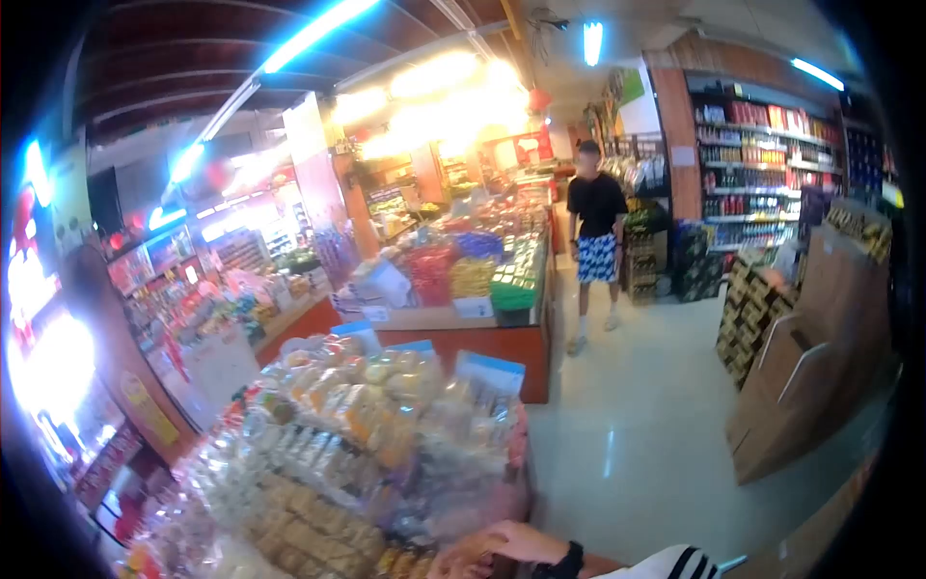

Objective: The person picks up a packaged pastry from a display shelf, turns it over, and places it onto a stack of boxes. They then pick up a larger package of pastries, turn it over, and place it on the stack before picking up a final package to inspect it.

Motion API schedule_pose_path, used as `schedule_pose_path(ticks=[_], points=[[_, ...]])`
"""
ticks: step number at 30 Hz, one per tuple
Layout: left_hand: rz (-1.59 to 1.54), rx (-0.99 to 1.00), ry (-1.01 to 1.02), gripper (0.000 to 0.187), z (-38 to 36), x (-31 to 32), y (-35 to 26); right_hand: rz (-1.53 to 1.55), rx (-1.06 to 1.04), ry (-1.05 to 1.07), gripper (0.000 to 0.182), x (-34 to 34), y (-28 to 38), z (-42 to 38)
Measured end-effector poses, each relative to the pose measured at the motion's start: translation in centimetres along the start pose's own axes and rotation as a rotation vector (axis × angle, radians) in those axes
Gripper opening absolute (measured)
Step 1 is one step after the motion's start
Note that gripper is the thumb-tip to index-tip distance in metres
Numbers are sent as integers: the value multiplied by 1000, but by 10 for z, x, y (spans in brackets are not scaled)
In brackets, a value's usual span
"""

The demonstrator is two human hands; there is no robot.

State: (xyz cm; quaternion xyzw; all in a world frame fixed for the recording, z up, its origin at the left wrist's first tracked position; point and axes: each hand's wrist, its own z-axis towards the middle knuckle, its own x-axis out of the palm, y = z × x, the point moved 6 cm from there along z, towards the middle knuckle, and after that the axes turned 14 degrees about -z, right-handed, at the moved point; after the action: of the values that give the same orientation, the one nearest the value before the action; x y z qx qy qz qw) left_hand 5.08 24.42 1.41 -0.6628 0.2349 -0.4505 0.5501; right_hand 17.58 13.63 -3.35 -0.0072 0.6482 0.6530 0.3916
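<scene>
At the bottom edge, my right hand point(521, 542) reaches in from the right, with a black watch point(571, 560) on its wrist and a white sleeve with black stripes point(666, 564) behind it. Next to it, cut off by the frame, is what looks like my left hand point(465, 557). The two seem to touch or overlap; their fingers are blurred, and anything between them is hidden. Both are at the near edge of a heaped display of clear plastic food packets point(318, 473), closest to some small brownish-yellow packets point(403, 560).
A person point(593, 217) in a black top stands in the aisle point(617, 386). Tall brown cardboard boxes point(820, 357) line the right side, before bottle shelves point(762, 164). Behind the packets stands a red-fronted counter point(463, 352) with colourful goods; a pillar point(125, 338) rises at left.
</scene>
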Motion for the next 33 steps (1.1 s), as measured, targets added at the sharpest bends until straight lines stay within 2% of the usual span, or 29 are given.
schedule_pose_path(ticks=[1, 2, 3, 5, 6, 7, 8, 9, 10, 11, 12, 15, 16, 19, 20, 23, 27, 28, 31, 32, 33], points=[[5, 2, -18, 28, 4, 4, 0, -77, -32, -71, 36, 1, -19, 3], [17, 4, -33, 28, 5, 6, 2, -57, 7, -26, 35, -8, -19, 6], [32, 5, -52, 29, 5, 10, -1, -14, 55, 37, 34, -8, -16, 4], [55, 2, -96, 29, 12, 13, 1, 147, -16, 25, 30, -11, -35, 26], [81, -29, -131, 29, 28, -2, 27, 260, -35, 56, 28, -15, -9, 32], [98, -81, -190, 30, 35, -24, 69, 192, -12, 129, 27, -31, 2, 43], [304, 175, -212, 24, 39, -1, 33, 327, 74, 174, 25, -40, 10, 48], [307, 34, -192, 25, 42, -8, 47, 188, 106, 126, 24, -43, 0, 53], [504, 244, -200, 28, 44, -4, 33, 326, 116, 184, 25, -38, 2, 66], [557, 17, -285, 29, 42, -14, 47, 142, 180, 250, 27, -34, -20, 67], [547, -53, -347, 28, 42, -15, 50, 95, 172, 274, 30, -25, -50, 68], [505, -56, -498, 26, 43, -18, 51, 76, 261, 460, 32, -17, -60, 89], [492, -35, -545, 25, 51, -25, 50, 85, 235, 490, 32, -10, -70, 102], [115, -17, -739, 26, 55, -27, 39, 237, 132, 451, 31, -9, -48, 136], [329, 20, -756, 26, 53, -46, 63, 292, 124, 418, 29, -10, -37, 148], [685, 275, -812, 24, 58, -45, 15, 326, 24, 491, 29, 1, -1, 164], [499, 265, -943, 25, 39, -69, -14, 162, -341, 425, 25, 51, -4, 169], [751, 165, -821, 24, 26, -99, 19, 212, -58, 528, 24, 91, -36, 163], [751, 13, -860, 26, -20, -123, 68, 29, -251, 333, 24, 102, -60, 135], [736, -2, -855, 27, -36, -129, 82, 311, 111, 479, 26, 106, -72, 115], [721, -16, -850, 27, -47, -128, 78, 274, 118, 543, 26, 102, -71, 103]])
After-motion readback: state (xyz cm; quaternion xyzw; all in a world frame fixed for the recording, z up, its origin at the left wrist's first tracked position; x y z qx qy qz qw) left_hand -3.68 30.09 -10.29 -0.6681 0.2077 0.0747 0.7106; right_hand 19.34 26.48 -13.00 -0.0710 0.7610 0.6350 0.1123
